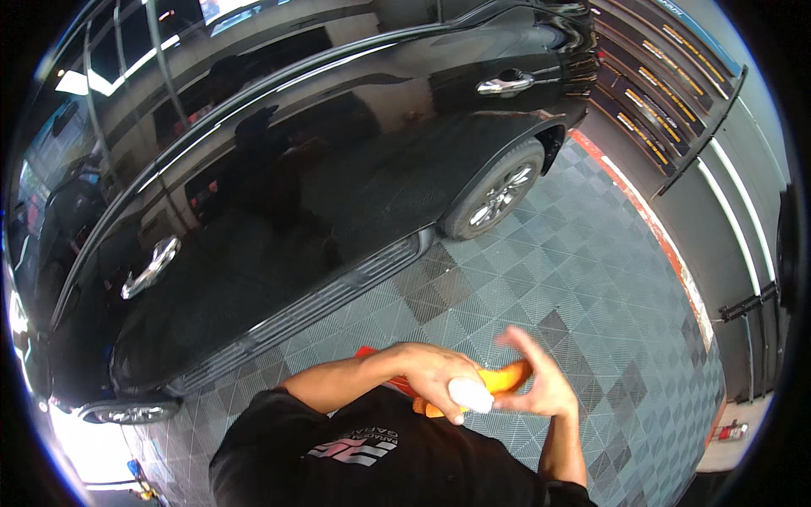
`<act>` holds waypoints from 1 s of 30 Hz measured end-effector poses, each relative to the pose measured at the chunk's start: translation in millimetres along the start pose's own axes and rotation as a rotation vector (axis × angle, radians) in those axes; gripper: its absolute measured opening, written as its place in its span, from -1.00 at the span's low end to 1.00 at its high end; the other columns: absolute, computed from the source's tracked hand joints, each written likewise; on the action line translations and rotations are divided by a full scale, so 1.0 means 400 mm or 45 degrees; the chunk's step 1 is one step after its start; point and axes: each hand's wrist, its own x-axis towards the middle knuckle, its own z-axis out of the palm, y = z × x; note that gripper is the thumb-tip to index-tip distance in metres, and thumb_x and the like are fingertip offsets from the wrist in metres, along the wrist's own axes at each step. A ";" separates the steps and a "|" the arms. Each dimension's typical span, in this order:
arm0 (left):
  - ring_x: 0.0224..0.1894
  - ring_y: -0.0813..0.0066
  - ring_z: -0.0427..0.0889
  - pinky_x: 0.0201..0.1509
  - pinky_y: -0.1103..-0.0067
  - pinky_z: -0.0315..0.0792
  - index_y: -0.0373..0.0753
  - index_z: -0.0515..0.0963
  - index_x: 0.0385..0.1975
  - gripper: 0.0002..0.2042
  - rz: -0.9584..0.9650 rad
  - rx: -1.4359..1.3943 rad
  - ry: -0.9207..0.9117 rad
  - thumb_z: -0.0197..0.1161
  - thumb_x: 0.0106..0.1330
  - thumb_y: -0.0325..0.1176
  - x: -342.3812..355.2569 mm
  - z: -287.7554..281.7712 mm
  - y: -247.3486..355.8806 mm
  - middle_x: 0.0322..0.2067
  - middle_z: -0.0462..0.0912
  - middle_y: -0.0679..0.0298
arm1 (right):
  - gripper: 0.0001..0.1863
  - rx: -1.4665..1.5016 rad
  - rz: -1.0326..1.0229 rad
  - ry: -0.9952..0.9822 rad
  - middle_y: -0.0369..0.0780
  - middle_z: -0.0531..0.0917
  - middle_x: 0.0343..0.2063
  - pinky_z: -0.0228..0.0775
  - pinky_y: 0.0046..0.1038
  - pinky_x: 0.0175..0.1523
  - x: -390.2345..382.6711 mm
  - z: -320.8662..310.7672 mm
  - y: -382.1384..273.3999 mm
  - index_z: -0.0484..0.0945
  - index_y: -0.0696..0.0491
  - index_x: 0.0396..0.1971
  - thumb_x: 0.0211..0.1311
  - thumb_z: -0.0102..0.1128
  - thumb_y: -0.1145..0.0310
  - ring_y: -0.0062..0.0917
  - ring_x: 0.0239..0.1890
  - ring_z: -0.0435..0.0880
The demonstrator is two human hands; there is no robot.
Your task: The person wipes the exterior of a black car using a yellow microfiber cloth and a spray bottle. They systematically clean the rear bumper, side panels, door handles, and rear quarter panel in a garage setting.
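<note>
My left hand (435, 373) is closed in front of my chest. Between its thumb and fingers shows a small white rounded thing (470, 395), whose kind I cannot make out. Just beyond and below it is a bright orange, soft-looking curved piece (505, 377), partly covered by both hands. At its right side is my right hand (541, 384), fingers apart, the index finger raised and blurred, the thumb close to the white thing. Something red (400, 383) shows beneath my left wrist, mostly hidden by the arm.
A glossy black car (321, 160) fills the left and far side, with a chrome door handle (152, 266), a side step (312, 296) and a wheel (498, 198). Grey tiles (583, 279) cover the floor. Along the right wall stand a dark rack (650, 101) and a red-and-white border strip (642, 207).
</note>
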 end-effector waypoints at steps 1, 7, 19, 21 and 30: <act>-0.16 0.15 0.65 -0.10 0.30 0.52 -0.32 0.60 -0.17 -0.57 -0.038 0.013 -0.074 0.50 0.11 -0.13 0.005 0.029 0.024 -0.27 0.65 0.11 | 0.18 -0.074 0.108 -0.142 -0.11 0.58 0.16 0.23 -0.18 0.42 -0.029 0.041 0.006 0.24 0.02 0.42 -0.33 0.74 0.25 -0.28 0.30 0.49; -0.25 0.34 0.65 -0.21 0.37 0.52 -0.29 0.60 -0.22 -0.61 -0.046 -0.123 -0.193 0.56 0.09 -0.17 0.013 0.162 -0.001 -0.35 0.67 0.21 | -0.23 0.418 0.601 -0.290 -0.24 0.70 -0.03 0.46 -0.35 0.19 -0.222 0.272 0.154 0.46 0.08 0.24 0.01 0.61 0.20 -0.45 0.06 0.64; -0.26 0.42 0.65 -0.16 0.38 0.53 -0.22 0.63 -0.20 -0.71 0.348 0.165 -0.445 0.44 0.23 -0.17 0.529 0.209 0.284 -0.33 0.71 0.26 | -0.35 1.587 0.390 0.699 -0.07 0.50 0.23 0.34 -0.06 0.36 -0.432 0.208 0.336 0.30 0.11 0.33 0.45 0.06 -0.05 -0.20 0.27 0.49; -0.25 0.39 0.66 -0.16 0.37 0.53 -0.22 0.63 -0.19 -0.70 0.339 0.184 -0.422 0.44 0.22 -0.17 0.515 0.221 0.275 -0.32 0.71 0.24 | -0.36 1.573 0.371 0.686 -0.08 0.50 0.22 0.35 -0.08 0.35 -0.405 0.195 0.336 0.31 0.11 0.32 0.45 0.08 -0.04 -0.21 0.26 0.50; -0.21 0.25 0.69 -0.13 0.30 0.54 -0.22 0.60 -0.15 -0.67 0.277 0.332 0.071 0.42 0.19 -0.16 0.025 0.150 0.322 -0.27 0.71 0.15 | -0.40 1.378 0.187 0.616 -0.10 0.53 0.17 0.41 -0.15 0.31 -0.052 0.223 0.243 0.34 0.14 0.29 0.44 0.16 0.05 -0.29 0.21 0.54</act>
